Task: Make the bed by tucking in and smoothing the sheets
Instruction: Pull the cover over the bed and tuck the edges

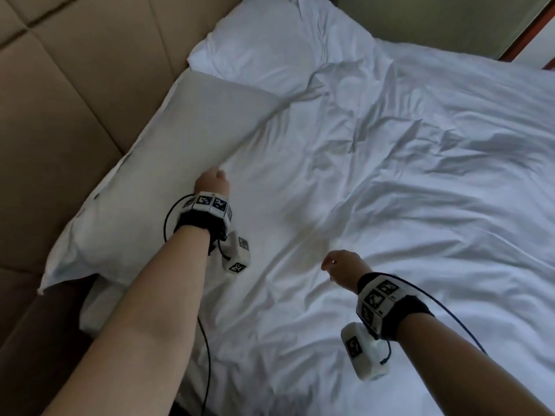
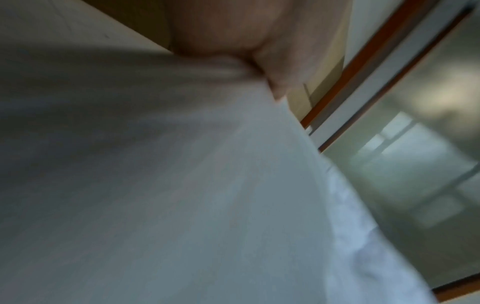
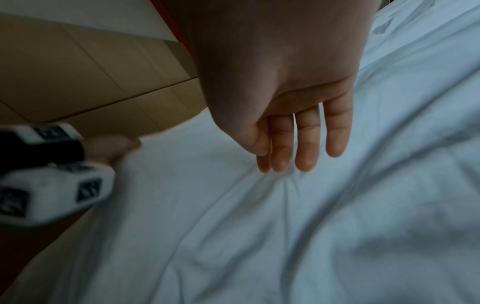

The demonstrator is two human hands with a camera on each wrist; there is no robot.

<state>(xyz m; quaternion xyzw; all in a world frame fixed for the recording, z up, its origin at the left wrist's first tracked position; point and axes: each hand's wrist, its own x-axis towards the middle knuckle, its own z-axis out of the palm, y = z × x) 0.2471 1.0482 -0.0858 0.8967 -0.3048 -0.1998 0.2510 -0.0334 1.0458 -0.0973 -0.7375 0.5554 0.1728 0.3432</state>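
A white, creased sheet (image 1: 390,205) covers the bed. My left hand (image 1: 211,181) grips its top edge beside the near pillow (image 1: 135,205). The left wrist view is blurred, but shows that hand (image 2: 259,41) pinching bunched sheet (image 2: 231,67). The right wrist view also shows the left hand (image 3: 111,148) holding the sheet's edge (image 3: 145,144). My right hand (image 1: 342,265) hangs over the middle of the sheet. Its fingers (image 3: 306,144) are straight and point down, tips at or just above the fabric (image 3: 259,226).
A padded tan headboard (image 1: 60,100) runs along the left. A second pillow (image 1: 264,46) lies farther up against it. A wood-framed glass panel (image 2: 415,164) stands beyond the bed's far side. Deep wrinkles cross the sheet to the right (image 1: 435,139).
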